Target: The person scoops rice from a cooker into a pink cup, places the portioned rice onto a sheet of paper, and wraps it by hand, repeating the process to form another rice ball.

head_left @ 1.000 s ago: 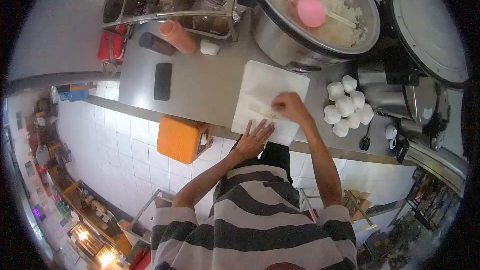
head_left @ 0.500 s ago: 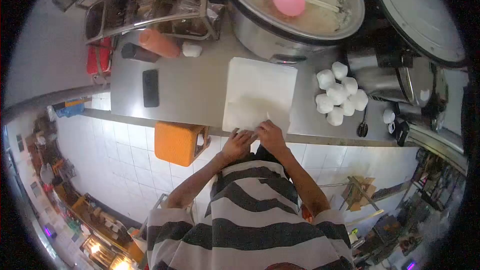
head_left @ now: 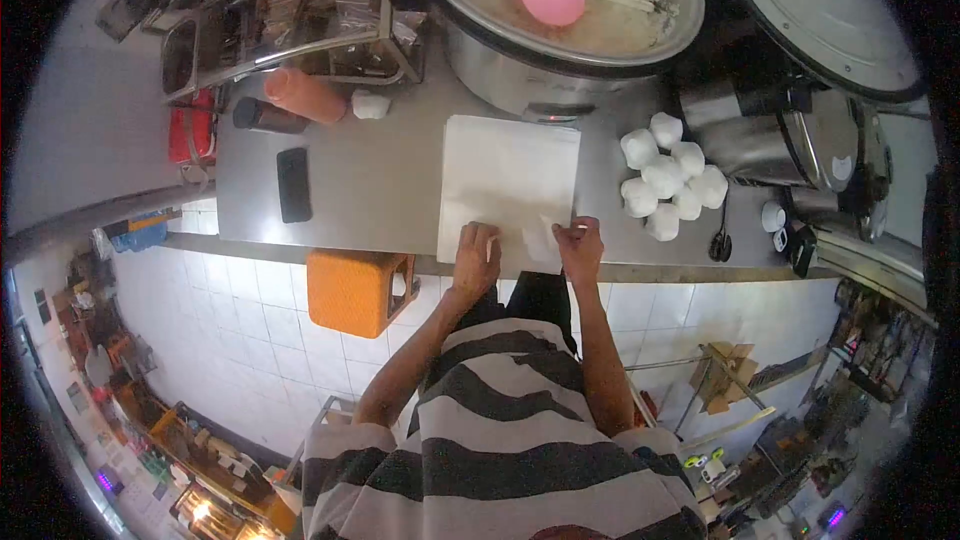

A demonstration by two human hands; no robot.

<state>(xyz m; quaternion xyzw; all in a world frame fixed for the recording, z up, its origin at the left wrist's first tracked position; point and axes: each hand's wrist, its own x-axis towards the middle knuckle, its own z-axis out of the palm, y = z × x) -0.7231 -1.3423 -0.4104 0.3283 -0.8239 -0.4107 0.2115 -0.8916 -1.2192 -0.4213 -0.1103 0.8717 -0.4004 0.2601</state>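
white paper (head_left: 510, 170), near corner now lifted
my right hand (head_left: 578, 248) has slid back and pinches that corner; my left hand (head_left: 476, 258) lies open and flat, pinning the paper to the counter (head_left: 380, 180).

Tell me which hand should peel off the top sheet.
Right hand: its fingers pinch a lifted corner of the top sheet, while the left hand lies flat on the paper stack.
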